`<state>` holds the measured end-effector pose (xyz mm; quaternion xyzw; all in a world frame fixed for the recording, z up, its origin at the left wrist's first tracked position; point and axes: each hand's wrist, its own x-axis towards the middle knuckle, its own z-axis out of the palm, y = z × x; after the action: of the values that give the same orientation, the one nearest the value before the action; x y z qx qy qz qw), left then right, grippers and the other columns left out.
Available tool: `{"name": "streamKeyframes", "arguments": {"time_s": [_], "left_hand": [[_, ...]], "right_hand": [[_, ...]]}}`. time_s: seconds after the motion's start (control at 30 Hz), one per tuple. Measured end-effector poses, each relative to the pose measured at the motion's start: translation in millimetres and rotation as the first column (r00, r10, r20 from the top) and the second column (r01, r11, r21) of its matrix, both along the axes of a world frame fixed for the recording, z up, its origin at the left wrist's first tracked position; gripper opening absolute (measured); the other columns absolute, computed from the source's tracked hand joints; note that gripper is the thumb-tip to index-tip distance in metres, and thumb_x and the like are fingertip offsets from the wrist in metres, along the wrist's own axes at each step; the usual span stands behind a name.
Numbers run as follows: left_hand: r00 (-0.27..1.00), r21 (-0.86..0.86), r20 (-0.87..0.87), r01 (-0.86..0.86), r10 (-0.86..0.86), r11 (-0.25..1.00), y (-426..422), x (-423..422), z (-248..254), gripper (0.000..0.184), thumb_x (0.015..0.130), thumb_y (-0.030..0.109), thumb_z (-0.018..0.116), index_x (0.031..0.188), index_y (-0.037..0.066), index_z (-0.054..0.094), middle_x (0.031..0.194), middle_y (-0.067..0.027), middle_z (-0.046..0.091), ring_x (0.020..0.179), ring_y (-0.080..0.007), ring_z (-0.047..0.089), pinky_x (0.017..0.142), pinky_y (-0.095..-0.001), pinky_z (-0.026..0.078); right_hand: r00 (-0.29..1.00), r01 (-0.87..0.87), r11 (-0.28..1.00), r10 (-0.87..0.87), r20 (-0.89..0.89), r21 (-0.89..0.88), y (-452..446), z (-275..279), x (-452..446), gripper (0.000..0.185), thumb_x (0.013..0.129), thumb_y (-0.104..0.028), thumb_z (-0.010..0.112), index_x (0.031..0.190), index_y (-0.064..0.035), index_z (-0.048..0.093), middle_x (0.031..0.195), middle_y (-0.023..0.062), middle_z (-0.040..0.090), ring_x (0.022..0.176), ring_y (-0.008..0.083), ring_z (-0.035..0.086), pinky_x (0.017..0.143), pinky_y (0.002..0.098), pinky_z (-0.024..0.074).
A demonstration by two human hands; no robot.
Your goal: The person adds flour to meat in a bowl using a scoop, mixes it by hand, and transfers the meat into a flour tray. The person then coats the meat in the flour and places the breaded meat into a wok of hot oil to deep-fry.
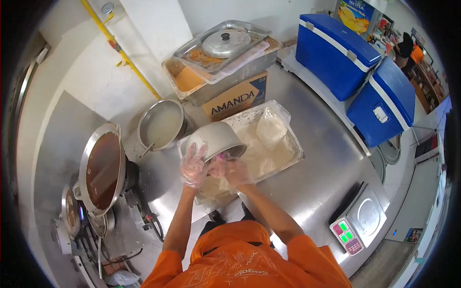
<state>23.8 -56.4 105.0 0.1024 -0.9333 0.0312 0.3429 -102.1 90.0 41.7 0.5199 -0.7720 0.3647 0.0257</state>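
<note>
A light metal bowl (pixel 216 137) is tipped on its side over a shallow tray (pixel 297 152) of white powder like flour. My left hand (pixel 193 165), in a clear plastic glove, holds the bowl from its near left side, fingers spread over the outer wall. My right hand (pixel 236 174), also gloved, is at the bowl's lower rim, over the tray. Motion blur smears its fingers. Something pinkish (pixel 218 167) shows between the two hands; I cannot make out what it is. In the tray's far right part lies a clear plastic bag or container (pixel 272 127), dusted with powder.
Behind the tray stands a cardboard box (pixel 237 102) below stacked metal pans (pixel 211 89) and a lid (pixel 226 44). Left are a pot of cloudy liquid (pixel 163 126) and a wok of brown liquid (pixel 104 170). Right are a scale (pixel 357 221) and blue coolers (pixel 336 53).
</note>
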Motion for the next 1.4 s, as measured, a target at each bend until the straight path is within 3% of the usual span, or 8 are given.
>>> {"name": "streamKeyframes", "arguments": {"time_s": [0.1, 0.3, 0.53, 0.83, 0.93, 1.07, 1.23, 1.4], "left_hand": [[0.999, 0.065, 0.010, -0.041, 0.041, 0.997, 3, -1, -1, 0.017, 0.064, 0.006, 0.071, 0.069, 0.009, 0.054, 0.134, 0.0034, 0.058, 0.124, -0.0322, 0.053, 0.073, -0.0453, 0.049], [1.000, 0.013, 0.019, 0.019, -0.020, 1.000, -8, -4, -16, 0.036, 0.064, 0.011, 0.073, 0.099, 0.009, 0.064, 0.135, 0.0023, 0.057, 0.122, -0.0299, 0.055, 0.077, -0.0436, 0.050], [0.997, 0.148, 0.005, -0.080, 0.080, 0.986, 5, -5, -20, 0.067, 0.062, 0.009, 0.073, 0.128, 0.016, 0.061, 0.134, -0.0101, 0.057, 0.114, -0.0312, 0.059, 0.082, -0.0425, 0.052], [0.997, 0.151, -0.021, -0.069, 0.073, 0.986, 10, -2, 6, 0.023, 0.057, 0.005, 0.071, 0.071, 0.008, 0.052, 0.128, 0.0063, 0.062, 0.121, -0.0308, 0.057, 0.079, -0.0395, 0.053], [0.999, 0.098, -0.053, -0.009, 0.015, 0.995, 8, -7, 7, 0.053, 0.063, -0.003, 0.062, 0.113, 0.012, 0.065, 0.124, -0.0047, 0.064, 0.111, -0.0318, 0.062, 0.082, -0.0397, 0.054], [0.997, 0.086, -0.046, -0.052, 0.056, 0.995, -2, -4, 10, 0.053, 0.066, -0.005, 0.062, 0.117, 0.009, 0.063, 0.127, -0.0054, 0.063, 0.114, -0.0263, 0.060, 0.091, -0.0326, 0.051], [0.988, 0.656, -0.118, 0.001, 0.102, 0.755, 19, -4, 5, 0.049, 0.070, -0.005, 0.061, 0.118, 0.006, 0.060, 0.131, -0.0042, 0.061, 0.119, -0.0196, 0.057, 0.101, -0.0258, 0.043], [0.999, 0.106, -0.049, -0.012, 0.017, 0.994, 11, -11, 22, 0.044, 0.066, -0.004, 0.062, 0.108, 0.004, 0.061, 0.130, -0.0033, 0.062, 0.119, -0.0223, 0.058, 0.094, -0.0315, 0.048]], "right_hand": [[0.960, 0.126, 0.933, -0.201, 0.197, 0.336, 0, -2, -16, 0.020, 0.079, -0.013, 0.056, 0.094, -0.0050, 0.065, 0.093, 0.0182, 0.067, 0.087, 0.0341, 0.065, 0.073, 0.0474, 0.0522], [0.996, -0.027, 0.991, 0.038, -0.082, 0.130, -1, -21, -2, 0.015, 0.079, -0.015, 0.053, 0.080, -0.0075, 0.066, 0.081, 0.0175, 0.068, 0.076, 0.0355, 0.066, 0.066, 0.0479, 0.0524], [0.986, 0.005, 0.837, -0.094, 0.135, 0.547, -5, 37, -18, 0.018, 0.082, -0.015, 0.056, 0.090, -0.0044, 0.069, 0.093, 0.0181, 0.068, 0.092, 0.0333, 0.065, 0.078, 0.0434, 0.0534], [0.996, -0.061, 0.941, 0.038, 0.075, 0.334, 6, 54, -11, 0.017, 0.084, -0.014, 0.057, 0.085, -0.0046, 0.070, 0.085, 0.0184, 0.068, 0.087, 0.0312, 0.067, 0.076, 0.0426, 0.0532], [0.996, -0.085, 0.976, 0.088, -0.009, 0.200, -9, 5, -8, 0.017, 0.083, -0.015, 0.056, 0.081, -0.0051, 0.070, 0.082, 0.0166, 0.068, 0.086, 0.0325, 0.067, 0.075, 0.0429, 0.0532], [0.988, -0.109, 0.966, 0.132, -0.083, 0.235, 6, 9, 2, 0.013, 0.075, -0.016, 0.062, 0.080, -0.0064, 0.070, 0.081, 0.0144, 0.067, 0.081, 0.0300, 0.066, 0.069, 0.0434, 0.0524], [0.992, -0.018, 0.997, 0.029, -0.126, 0.081, 0, -17, -13, 0.020, 0.073, -0.014, 0.063, 0.091, -0.0055, 0.067, 0.079, 0.0132, 0.065, 0.076, 0.0282, 0.066, 0.066, 0.0420, 0.0522], [0.995, -0.024, 0.967, 0.048, -0.089, 0.253, 20, 18, -14, 0.023, 0.077, -0.015, 0.063, 0.098, -0.0058, 0.062, 0.077, 0.0135, 0.064, 0.071, 0.0305, 0.065, 0.060, 0.0413, 0.0512]]}}
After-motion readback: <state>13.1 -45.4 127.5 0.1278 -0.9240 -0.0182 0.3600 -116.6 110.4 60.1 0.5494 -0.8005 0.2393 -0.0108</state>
